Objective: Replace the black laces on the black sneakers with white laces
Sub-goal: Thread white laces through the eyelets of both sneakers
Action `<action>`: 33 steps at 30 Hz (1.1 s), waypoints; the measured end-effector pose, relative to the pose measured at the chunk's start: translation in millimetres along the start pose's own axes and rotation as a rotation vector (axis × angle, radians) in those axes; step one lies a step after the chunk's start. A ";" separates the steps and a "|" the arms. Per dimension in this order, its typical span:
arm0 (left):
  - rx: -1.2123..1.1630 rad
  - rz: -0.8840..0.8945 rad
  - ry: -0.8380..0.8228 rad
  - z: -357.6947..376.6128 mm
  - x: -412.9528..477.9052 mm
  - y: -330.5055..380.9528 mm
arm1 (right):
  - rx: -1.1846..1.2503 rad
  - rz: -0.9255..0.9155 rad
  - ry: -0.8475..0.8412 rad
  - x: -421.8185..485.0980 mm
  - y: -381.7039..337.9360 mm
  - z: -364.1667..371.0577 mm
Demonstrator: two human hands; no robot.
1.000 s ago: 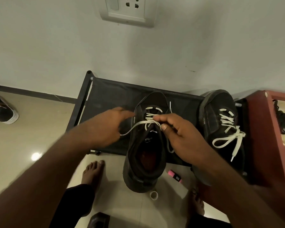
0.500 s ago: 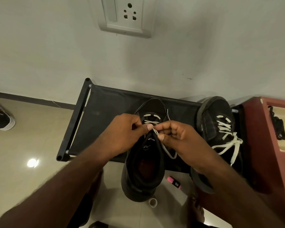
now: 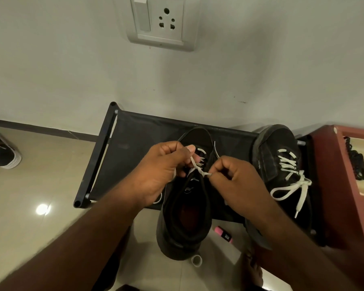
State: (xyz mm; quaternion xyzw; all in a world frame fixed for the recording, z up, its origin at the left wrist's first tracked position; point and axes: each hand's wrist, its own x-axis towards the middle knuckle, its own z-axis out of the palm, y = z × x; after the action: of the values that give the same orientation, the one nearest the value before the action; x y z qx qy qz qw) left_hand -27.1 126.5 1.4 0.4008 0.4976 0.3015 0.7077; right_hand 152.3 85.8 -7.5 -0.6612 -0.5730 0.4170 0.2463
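A black sneaker point(image 3: 185, 223) lies on the black fabric rack point(image 3: 135, 141), heel toward me, with a white lace point(image 3: 199, 168) threaded through its eyelets. My left hand point(image 3: 164, 171) pinches one end of that lace above the tongue. My right hand point(image 3: 233, 177) pinches the other end, just right of the crossing. The two strands cross between my hands. A second black sneaker point(image 3: 277, 162) stands to the right, its white lace point(image 3: 290, 185) laced and tied in a loose bow.
A red cabinet point(image 3: 343, 198) stands at the right with black laces point(image 3: 356, 162) lying on its top. A pink marker point(image 3: 223, 234) and a small white ring point(image 3: 197, 259) lie on the tiled floor. Another shoe point(image 3: 2, 152) is at far left. A wall socket point(image 3: 160, 22) is above.
My hands came together over the sneaker's tongue, crossed the two lace ends, and are now drawing apart slightly with the ends pinched. The camera tilted upward a little.
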 end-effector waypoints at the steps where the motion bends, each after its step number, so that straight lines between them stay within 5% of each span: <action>1: -0.032 -0.015 -0.027 1.5 -0.1 -0.3 | 0.106 0.059 -0.003 0.6 -0.5 2.7; 4: -0.078 -0.051 -0.024 3.9 1.6 -1.1 | 0.294 0.142 -0.021 1.2 -4.5 7.8; 8: -0.069 -0.081 0.018 2.8 2.8 -1.6 | 0.277 0.068 -0.118 0.0 -10.0 5.6; 22: -0.155 -0.157 0.114 -4.5 5.4 -1.6 | 0.217 0.078 0.010 0.6 6.2 3.7; 30: 0.250 0.022 0.179 -16.5 7.5 -6.1 | 0.317 0.041 -0.058 -4.7 8.7 9.3; 33: 0.432 0.057 0.067 -19.1 6.5 -3.4 | 0.225 -0.038 -0.091 -4.8 7.2 12.8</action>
State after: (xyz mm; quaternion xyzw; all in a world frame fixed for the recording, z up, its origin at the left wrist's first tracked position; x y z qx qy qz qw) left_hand -43.0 135.3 -8.0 0.5467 0.5624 0.2208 0.5797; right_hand 145.7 77.6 -18.8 -0.5988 -0.5454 0.5036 0.3005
